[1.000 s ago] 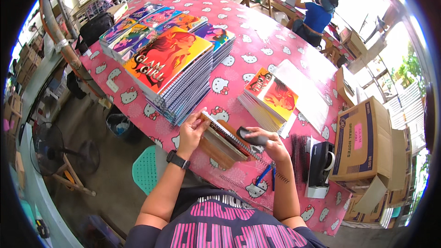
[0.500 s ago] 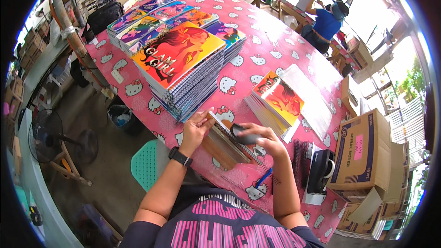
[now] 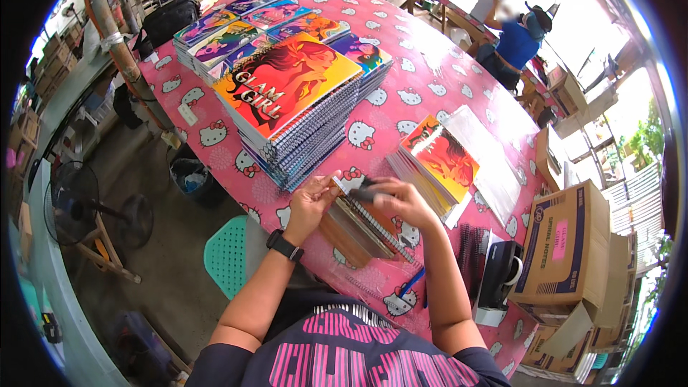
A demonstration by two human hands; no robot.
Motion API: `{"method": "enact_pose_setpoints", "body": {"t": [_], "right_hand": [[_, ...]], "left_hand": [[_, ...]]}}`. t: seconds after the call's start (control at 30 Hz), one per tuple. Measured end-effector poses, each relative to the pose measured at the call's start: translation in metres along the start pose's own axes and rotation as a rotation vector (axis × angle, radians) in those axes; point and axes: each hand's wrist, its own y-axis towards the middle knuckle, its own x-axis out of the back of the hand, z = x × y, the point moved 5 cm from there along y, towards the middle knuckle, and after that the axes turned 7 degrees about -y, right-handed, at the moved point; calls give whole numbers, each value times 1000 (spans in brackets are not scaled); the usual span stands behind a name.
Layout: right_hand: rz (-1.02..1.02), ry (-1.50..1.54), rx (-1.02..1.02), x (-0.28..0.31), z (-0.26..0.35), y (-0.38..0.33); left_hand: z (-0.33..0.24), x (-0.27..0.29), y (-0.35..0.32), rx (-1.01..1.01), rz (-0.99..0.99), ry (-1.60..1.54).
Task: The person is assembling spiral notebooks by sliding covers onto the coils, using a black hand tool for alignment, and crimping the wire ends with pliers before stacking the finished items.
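While both forearms are coming up from the lower edge, the left hand (image 3: 309, 203), a black watch on its wrist, is pinching the near left edge of a brown-backed spiral notebook (image 3: 362, 226) between curled fingers, and the right hand (image 3: 401, 199) is bending over its top, fingers closing around a small dark tool (image 3: 367, 189) pressed against the wire binding. That notebook is lying flat and slightly skewed at the near edge of the table (image 3: 423, 79), just in front of the person. To its left a tall stack of spiral notebooks (image 3: 294, 111) with glossy orange-red covers is standing, more colourful stacks behind it; to the right a lower pile of red-covered notebooks (image 3: 437, 161) is sitting beside clear plastic sleeves (image 3: 484, 154). A pink cloth with white cartoon-cat faces is covering the table. Brown cardboard boxes (image 3: 566, 244) are crowding the right end, a blue pen (image 3: 411, 284) is lying near the edge, and a turquoise stool (image 3: 226, 254) and a floor fan (image 3: 75, 204) are standing on the concrete floor at left. Another person in blue (image 3: 516, 43) is sitting at a far table.
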Motion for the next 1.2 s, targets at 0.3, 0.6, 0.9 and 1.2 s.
{"method": "enact_pose_setpoints", "body": {"t": [0.3, 0.6, 0.9, 1.2], "right_hand": [[-121, -64, -115, 0, -18, 2], [-296, -560, -81, 12, -13, -24], [-605, -275, -77, -12, 76, -40], [-538, -421, 27, -9, 88, -43]], "left_hand": [[-11, -4, 0, -25, 12, 26], [-42, -28, 4, -104, 127, 176], [-80, -68, -6, -62, 196, 126], [-86, -69, -11, -97, 252, 110]]}}
